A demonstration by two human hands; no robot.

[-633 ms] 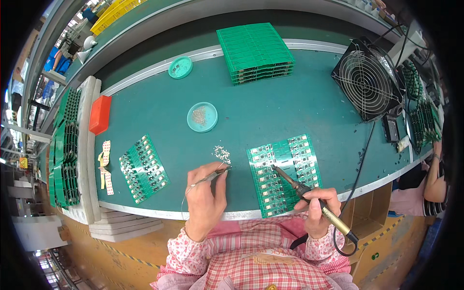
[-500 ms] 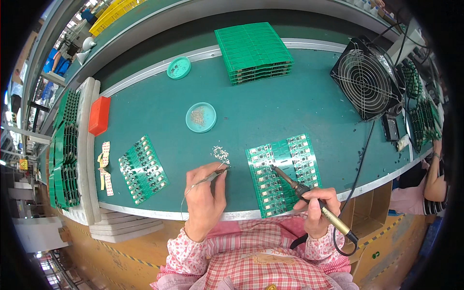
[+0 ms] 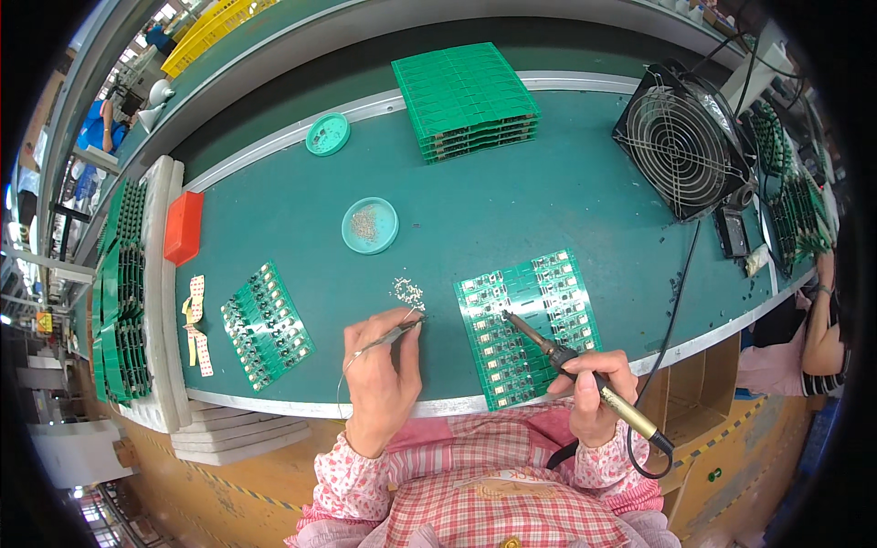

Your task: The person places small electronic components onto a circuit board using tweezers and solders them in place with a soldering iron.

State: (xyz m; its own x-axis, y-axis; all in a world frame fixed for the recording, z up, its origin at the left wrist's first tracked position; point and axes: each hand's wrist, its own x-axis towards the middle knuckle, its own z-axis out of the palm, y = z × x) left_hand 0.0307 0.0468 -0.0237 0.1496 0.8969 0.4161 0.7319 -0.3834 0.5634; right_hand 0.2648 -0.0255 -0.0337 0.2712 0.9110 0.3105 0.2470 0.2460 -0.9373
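My right hand (image 3: 598,393) is closed round a soldering iron (image 3: 557,354) with a gold and black handle. Its tip rests on or just over the left-hand rows of a green circuit board (image 3: 498,352) lying at the table's front edge. In my closed left hand (image 3: 382,379) is a pair of slim metal tweezers (image 3: 393,336), and a thin wire curves down beside that hand. The tweezer points are close to a loose scatter of tiny pale components (image 3: 407,293). Whether they grip one is too small to tell.
A second populated board (image 3: 268,326) lies left, near component tape strips (image 3: 197,331) and a red box (image 3: 184,227). Two turquoise dishes (image 3: 392,239) (image 3: 344,144) and a board stack (image 3: 466,100) stand farther back. A black fan (image 3: 681,151) is at right; the iron's cord (image 3: 681,306) crosses the table.
The whole view has shifted slightly, so everything appears a little farther left. Both hands keep their tools, and the iron tip stays at about the same place on the board.
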